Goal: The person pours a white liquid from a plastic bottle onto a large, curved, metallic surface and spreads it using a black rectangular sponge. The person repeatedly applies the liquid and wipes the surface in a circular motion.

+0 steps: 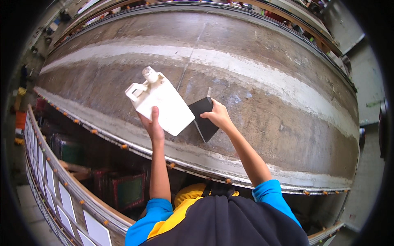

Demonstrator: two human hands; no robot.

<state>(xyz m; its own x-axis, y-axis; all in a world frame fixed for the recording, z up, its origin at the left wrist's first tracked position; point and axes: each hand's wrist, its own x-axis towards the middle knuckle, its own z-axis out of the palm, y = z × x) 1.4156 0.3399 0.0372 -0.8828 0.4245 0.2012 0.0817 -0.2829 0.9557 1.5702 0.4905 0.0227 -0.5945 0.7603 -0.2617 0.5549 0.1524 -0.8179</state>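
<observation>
A white plastic jug point(168, 106) with a side handle and a short, scuffed neck is in my left hand point(154, 127). The thumb lies on its flat face and the fingers go behind it. The jug is tilted, with its neck pointing away from me to the upper left. My right hand point(219, 116) grips a flat black rectangular piece point(208, 130) with a pale edge along one side, thumb on top. That piece is close to the jug's lower right corner, partly behind it. Both are over a long brown-stained table point(262, 110); whether either touches it I cannot tell.
Pale bands run along the tabletop. Orange pegs point(124, 146) line its near metal edge. Framed panels point(128, 190) stand beneath it. At the lower left, a curved-looking rail point(78, 184) adjoins several white rectangles point(97, 228). Another long table point(287, 20) lies beyond the far edge.
</observation>
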